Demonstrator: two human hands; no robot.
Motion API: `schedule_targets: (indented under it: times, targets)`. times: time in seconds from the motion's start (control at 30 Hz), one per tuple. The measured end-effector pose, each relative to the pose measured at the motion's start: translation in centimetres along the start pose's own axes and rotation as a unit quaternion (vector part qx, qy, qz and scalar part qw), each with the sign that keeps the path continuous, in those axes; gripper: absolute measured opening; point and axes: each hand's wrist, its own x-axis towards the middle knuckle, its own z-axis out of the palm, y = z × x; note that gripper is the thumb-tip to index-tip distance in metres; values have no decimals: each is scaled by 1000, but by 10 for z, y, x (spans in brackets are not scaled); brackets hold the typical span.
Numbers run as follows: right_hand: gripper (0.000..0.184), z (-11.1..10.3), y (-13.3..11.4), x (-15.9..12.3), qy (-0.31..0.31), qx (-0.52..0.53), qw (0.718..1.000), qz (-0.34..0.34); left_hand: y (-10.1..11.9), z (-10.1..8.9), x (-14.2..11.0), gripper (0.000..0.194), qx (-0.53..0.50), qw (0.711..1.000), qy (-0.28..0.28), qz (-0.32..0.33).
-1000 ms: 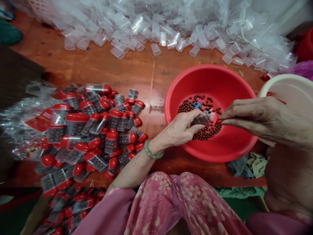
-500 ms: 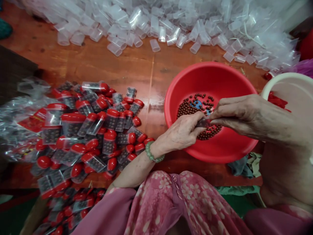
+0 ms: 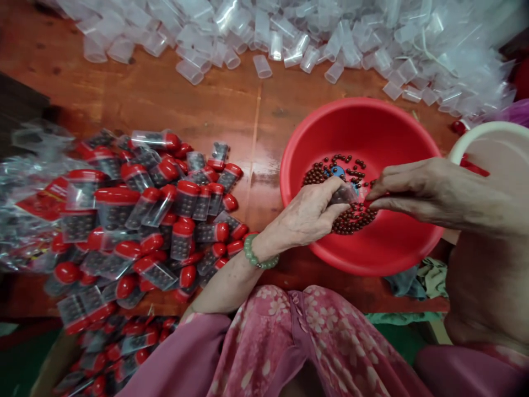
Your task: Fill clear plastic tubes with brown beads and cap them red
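Observation:
My left hand, with a green bead bracelet on the wrist, grips a clear plastic tube that has dark beads inside. The tube is tilted over the red basin, its far end pointing toward my other hand. Just right of it, my right hand is closed in a pinch, a small gap away from the tube. What lies between those fingers is hidden. Below both hands, small brown beads are spread on the basin floor, around a blue patch.
Many red-capped tubes of beads are heaped at the left, beside clear plastic bags. A large pile of clear tubes lines the back of the wooden surface. At the right stands a white tub with red pieces; cloths lie near the front edge.
My right hand has drawn off to the right, opening a gap between it and the tube. More of the tube in my left hand now shows. The whole view has shifted slightly.

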Motion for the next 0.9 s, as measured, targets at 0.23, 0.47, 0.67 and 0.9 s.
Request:
schedule_targets:
  times: [0.23,0.47,0.67,0.9]
  targets:
    - [13,13,-3,-8,84,29,995,32,1,-3,2,13,-56,998,-12,-19]
    - [32,47,13,0,247,225,937,106,2,-7,4,20,-353,933,-11,-62]
    - [21,54,-1,18,337,280,896,68,4,2,3,30,-434,897,6,-76]
    - [35,76,-10,26,373,158,914,29,16,22,6,45,-437,884,137,-94]
